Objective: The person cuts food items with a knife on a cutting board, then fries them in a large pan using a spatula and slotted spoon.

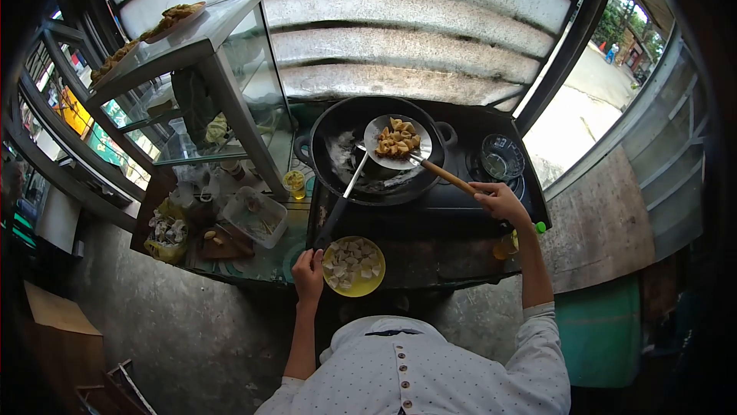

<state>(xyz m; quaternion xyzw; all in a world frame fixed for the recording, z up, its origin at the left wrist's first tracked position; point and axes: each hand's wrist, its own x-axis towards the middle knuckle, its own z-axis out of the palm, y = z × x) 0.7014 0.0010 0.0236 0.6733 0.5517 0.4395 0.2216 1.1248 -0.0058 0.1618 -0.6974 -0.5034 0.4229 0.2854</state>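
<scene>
My right hand is closed around the wooden handle of a skimmer. Golden-brown fried pieces lie heaped on its round head, which is above the black wok. In my left hand is the black handle of a spatula; its metal shaft reaches up to the skimmer, and its tip is partly hidden there. Oil and pale foam show inside the wok. Close beside my left hand, a yellow plate carries several pale, uncooked-looking pieces.
A glass bowl stands right of the wok. At left are a glass display case, a small yellow-filled cup, a clear plastic container and a wooden board. A green-capped bottle is near my right forearm.
</scene>
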